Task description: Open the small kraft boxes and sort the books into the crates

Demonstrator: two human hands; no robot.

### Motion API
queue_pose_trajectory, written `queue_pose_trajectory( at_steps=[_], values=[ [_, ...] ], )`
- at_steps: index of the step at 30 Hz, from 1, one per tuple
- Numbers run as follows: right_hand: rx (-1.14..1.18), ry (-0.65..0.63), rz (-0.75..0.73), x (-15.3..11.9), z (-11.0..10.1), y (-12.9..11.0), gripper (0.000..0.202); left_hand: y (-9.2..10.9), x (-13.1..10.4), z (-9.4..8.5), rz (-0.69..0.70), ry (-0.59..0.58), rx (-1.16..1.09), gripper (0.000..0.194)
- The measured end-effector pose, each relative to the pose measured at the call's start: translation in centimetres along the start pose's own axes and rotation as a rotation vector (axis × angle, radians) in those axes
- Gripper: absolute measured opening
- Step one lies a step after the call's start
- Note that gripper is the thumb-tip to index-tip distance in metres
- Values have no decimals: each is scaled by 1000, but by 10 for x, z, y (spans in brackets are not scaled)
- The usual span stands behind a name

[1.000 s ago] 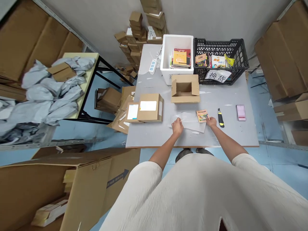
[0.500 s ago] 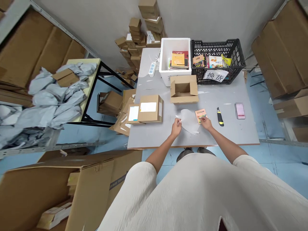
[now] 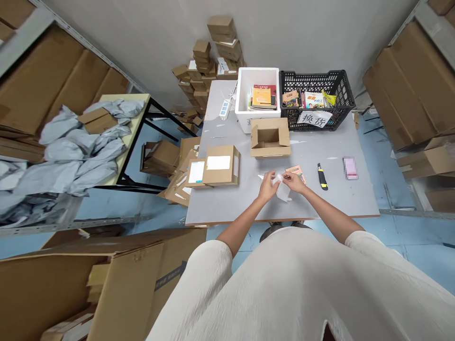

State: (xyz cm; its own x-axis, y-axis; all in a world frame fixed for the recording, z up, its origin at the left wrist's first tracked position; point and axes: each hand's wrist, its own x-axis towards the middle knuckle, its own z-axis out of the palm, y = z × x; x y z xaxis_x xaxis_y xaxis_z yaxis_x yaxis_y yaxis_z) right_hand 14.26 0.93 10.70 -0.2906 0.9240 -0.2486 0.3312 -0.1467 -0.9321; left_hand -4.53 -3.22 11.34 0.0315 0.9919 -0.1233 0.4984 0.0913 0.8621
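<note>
My left hand (image 3: 268, 186) and my right hand (image 3: 293, 182) are close together near the table's front edge. Between them they pinch a thin, crumpled white sheet (image 3: 283, 193); whether it is paper or plastic film I cannot tell. A small orange booklet (image 3: 297, 170) lies just behind my right hand, which partly covers it. Beyond the hands stands an open cardboard box (image 3: 270, 151) with its flaps up. To the right lies a black and yellow utility knife (image 3: 322, 177).
On the table's left are closed cartons (image 3: 222, 166) with white labels. A white foam box (image 3: 258, 114) and a black crate (image 3: 343, 104) with books stand at the back. A pink phone-like object (image 3: 350, 168) lies right. A power strip (image 3: 224, 109) is back left.
My hands have come together, gathering the white sheet, which was spread out between them. My right hand has let go of the orange booklet's edge and moved left. The view has tilted slightly.
</note>
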Motion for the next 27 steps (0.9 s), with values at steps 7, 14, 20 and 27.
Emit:
queue_pose_trajectory(
  at_steps=[7,14,20,27],
  values=[
    [40,143,-197,13,-15,-42,39,39,38,-45,120,93,37,5],
    [3,177,-150,31,-34,-72,64,88,67,-73,210,253,-298,14],
    [323,81,-100,58,-32,-98,68,99,93,-75,242,291,-339,11],
    [242,257,-157,112,-36,-104,60,83,129,-82,217,303,190,14]
  ],
)
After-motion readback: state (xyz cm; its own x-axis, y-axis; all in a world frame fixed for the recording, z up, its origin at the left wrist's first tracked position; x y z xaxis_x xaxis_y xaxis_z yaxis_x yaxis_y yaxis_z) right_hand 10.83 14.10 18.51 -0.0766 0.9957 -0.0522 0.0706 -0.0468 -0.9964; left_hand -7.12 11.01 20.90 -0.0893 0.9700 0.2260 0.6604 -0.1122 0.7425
